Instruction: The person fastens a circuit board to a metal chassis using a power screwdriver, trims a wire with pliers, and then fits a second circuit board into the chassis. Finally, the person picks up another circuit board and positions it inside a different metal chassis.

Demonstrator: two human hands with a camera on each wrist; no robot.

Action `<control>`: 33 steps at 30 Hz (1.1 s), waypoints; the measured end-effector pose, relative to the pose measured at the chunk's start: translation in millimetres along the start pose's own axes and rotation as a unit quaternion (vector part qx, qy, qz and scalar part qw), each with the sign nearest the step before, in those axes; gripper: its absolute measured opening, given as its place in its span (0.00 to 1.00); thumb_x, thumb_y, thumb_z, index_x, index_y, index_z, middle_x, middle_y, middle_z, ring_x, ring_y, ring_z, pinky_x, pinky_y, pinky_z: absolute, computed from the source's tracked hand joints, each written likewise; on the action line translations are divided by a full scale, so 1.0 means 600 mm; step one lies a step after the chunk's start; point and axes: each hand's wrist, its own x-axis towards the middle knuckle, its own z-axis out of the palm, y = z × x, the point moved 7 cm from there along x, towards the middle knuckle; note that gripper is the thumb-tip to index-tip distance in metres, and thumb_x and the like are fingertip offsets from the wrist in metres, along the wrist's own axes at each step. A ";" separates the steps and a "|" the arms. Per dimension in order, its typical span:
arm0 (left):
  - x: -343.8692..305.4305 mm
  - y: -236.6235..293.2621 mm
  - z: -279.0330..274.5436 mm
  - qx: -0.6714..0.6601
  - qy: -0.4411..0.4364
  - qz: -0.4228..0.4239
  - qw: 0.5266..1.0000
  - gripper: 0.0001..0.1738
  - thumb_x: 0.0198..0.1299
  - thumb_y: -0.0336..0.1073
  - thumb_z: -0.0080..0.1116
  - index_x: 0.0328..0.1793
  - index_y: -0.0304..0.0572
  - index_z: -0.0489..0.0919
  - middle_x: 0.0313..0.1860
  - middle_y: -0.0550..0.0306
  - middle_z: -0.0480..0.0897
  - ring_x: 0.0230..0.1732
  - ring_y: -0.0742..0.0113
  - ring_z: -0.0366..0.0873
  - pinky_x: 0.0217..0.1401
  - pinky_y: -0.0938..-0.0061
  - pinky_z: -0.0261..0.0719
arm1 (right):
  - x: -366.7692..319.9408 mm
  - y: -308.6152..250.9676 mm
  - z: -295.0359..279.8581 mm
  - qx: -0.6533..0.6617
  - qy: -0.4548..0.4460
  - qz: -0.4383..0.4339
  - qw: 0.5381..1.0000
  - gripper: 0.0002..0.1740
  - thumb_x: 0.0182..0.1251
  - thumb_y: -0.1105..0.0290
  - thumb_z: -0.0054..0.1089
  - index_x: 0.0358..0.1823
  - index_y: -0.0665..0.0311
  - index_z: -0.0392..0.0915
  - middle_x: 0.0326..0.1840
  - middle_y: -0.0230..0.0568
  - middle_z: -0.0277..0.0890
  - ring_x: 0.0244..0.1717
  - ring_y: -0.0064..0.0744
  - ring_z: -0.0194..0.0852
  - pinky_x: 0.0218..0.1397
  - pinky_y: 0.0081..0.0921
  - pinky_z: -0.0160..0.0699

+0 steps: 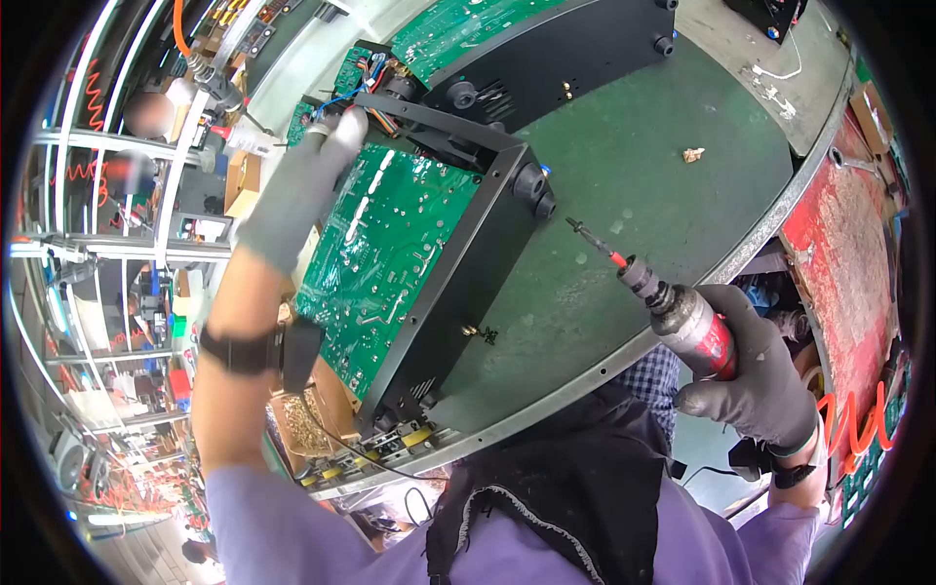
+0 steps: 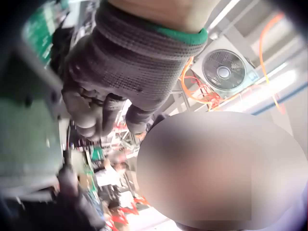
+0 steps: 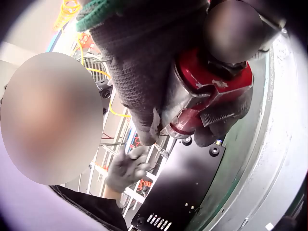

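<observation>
My right hand [image 1: 751,375], in a grey glove, grips a worn red and silver power screwdriver [image 1: 694,327]. Its long bit points up and left, just off the corner of a black metal chassis [image 1: 458,283]. The right wrist view shows the tool's red body [image 3: 216,82] with the gloved fingers wrapped around it. My left hand [image 1: 302,195], also gloved, is raised by the chassis's far left side, overlapping a green circuit board [image 1: 395,244] in the head view. The left wrist view shows its fingers [image 2: 84,118] loosely bent, with nothing visible in them.
A second black chassis [image 1: 536,73] with a green board stands behind, with wires [image 1: 375,73] between the two. On the green work surface [image 1: 624,146] lies a small tan scrap [image 1: 692,155]. A box of screws [image 1: 307,419] sits below left; another screwdriver [image 1: 216,83] hangs upper left.
</observation>
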 end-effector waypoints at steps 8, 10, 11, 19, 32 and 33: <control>0.039 -0.027 0.059 -0.301 0.005 -0.133 0.944 0.35 0.58 0.63 0.59 0.64 0.49 0.73 0.53 0.49 0.77 0.52 0.62 0.75 0.54 0.65 0.75 | 0.013 -0.012 0.004 -0.062 0.023 -0.079 0.995 0.44 0.42 0.55 0.82 0.60 0.64 0.69 0.37 0.46 0.79 0.38 0.40 0.82 0.43 0.31 0.77; 0.053 -0.043 0.053 -0.306 0.012 -0.119 0.944 0.34 0.58 0.60 0.59 0.65 0.48 0.72 0.54 0.49 0.77 0.52 0.63 0.75 0.54 0.66 0.75 | 0.019 -0.014 0.003 -0.070 0.026 -0.072 0.995 0.44 0.42 0.55 0.82 0.59 0.64 0.70 0.37 0.47 0.79 0.38 0.41 0.82 0.43 0.32 0.77; 0.060 -0.047 0.047 -0.315 0.024 -0.104 0.943 0.33 0.59 0.57 0.60 0.66 0.48 0.72 0.55 0.49 0.77 0.51 0.64 0.76 0.54 0.66 0.75 | 0.023 -0.016 0.002 -0.082 0.028 -0.070 0.994 0.43 0.41 0.55 0.82 0.59 0.63 0.70 0.36 0.47 0.79 0.38 0.43 0.82 0.43 0.32 0.77; 0.050 -0.041 0.032 -0.361 0.004 -0.114 0.926 0.21 0.61 0.49 0.61 0.49 0.39 0.78 0.35 0.48 0.85 0.33 0.62 0.85 0.36 0.68 0.86 | 0.040 -0.031 0.011 -0.101 -0.018 -0.033 0.994 0.44 0.41 0.53 0.82 0.58 0.66 0.70 0.41 0.45 0.79 0.39 0.38 0.80 0.46 0.31 0.76; 0.049 -0.055 0.029 -0.341 -0.004 -0.145 0.929 0.23 0.60 0.48 0.62 0.55 0.41 0.79 0.42 0.57 0.83 0.38 0.69 0.82 0.44 0.75 0.81 | 0.029 -0.042 0.016 -0.109 0.003 -0.043 0.993 0.42 0.40 0.58 0.82 0.57 0.67 0.72 0.38 0.45 0.79 0.38 0.38 0.81 0.44 0.31 0.76; 0.054 -0.061 0.026 -0.335 -0.005 -0.140 0.932 0.24 0.59 0.49 0.63 0.56 0.42 0.79 0.44 0.57 0.82 0.41 0.69 0.81 0.46 0.74 0.80 | 0.027 -0.045 0.017 -0.092 0.002 -0.041 0.995 0.42 0.40 0.58 0.83 0.57 0.67 0.72 0.38 0.45 0.79 0.38 0.38 0.80 0.44 0.31 0.76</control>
